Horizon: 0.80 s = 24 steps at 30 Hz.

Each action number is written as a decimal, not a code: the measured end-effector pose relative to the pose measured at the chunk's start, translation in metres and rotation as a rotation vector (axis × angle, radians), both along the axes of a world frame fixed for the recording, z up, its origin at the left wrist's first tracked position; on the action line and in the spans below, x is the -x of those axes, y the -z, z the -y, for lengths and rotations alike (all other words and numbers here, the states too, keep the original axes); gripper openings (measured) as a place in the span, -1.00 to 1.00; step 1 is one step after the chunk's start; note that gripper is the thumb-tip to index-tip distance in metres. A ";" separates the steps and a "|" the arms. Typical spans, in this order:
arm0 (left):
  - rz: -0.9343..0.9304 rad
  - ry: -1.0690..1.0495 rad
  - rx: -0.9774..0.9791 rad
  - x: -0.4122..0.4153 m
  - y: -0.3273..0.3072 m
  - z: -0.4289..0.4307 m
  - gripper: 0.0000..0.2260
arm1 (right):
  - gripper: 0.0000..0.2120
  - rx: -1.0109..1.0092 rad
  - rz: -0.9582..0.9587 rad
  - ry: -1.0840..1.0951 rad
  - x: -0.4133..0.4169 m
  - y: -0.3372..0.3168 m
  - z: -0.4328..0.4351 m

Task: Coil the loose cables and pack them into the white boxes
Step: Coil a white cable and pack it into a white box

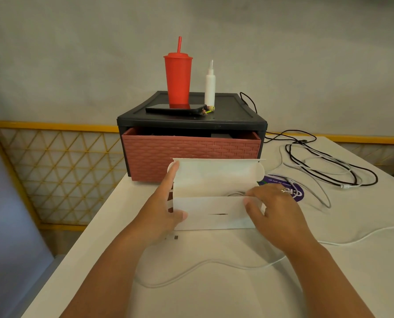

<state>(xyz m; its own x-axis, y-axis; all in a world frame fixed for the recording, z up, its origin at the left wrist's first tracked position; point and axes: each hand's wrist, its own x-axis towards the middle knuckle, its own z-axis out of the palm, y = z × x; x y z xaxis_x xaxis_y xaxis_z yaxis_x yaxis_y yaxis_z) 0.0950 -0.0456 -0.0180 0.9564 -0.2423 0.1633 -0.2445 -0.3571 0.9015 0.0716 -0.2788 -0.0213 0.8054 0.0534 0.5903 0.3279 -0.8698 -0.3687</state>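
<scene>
A white box [214, 216] stands on the white table [214, 283] in front of me, its lid flap raised. A coiled white cable [235, 193] shows just inside the opening. My left hand [166, 210] holds the box's left end, index finger stretched up along the side flap and thumb on the front wall. My right hand [274, 210] grips the right end, fingers curled over the front edge. A loose white cable [214, 267] snakes across the table near me. A black cable [324, 171] and another white cable [320, 191] lie tangled at the right.
A black drawer unit [191, 125] with a brick-red drawer [191, 154] stands right behind the box. On it are a red cup with straw [178, 81], a white squeeze bottle [209, 88] and a phone [175, 109]. A purple sticker [281, 182] lies right of the box. The table's left edge drops off.
</scene>
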 end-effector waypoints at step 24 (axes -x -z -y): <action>0.250 -0.370 -0.064 -0.024 0.025 0.008 -0.35 | -0.56 0.005 -0.466 -0.047 -0.008 0.019 -0.021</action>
<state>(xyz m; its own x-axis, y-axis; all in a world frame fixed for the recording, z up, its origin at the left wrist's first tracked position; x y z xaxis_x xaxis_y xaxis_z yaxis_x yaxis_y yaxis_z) 0.1192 -0.0538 -0.0435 0.9134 0.0914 0.3966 -0.2976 -0.5148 0.8040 0.0798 -0.2576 -0.0405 0.9812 0.0983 0.1661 0.1678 -0.8599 -0.4821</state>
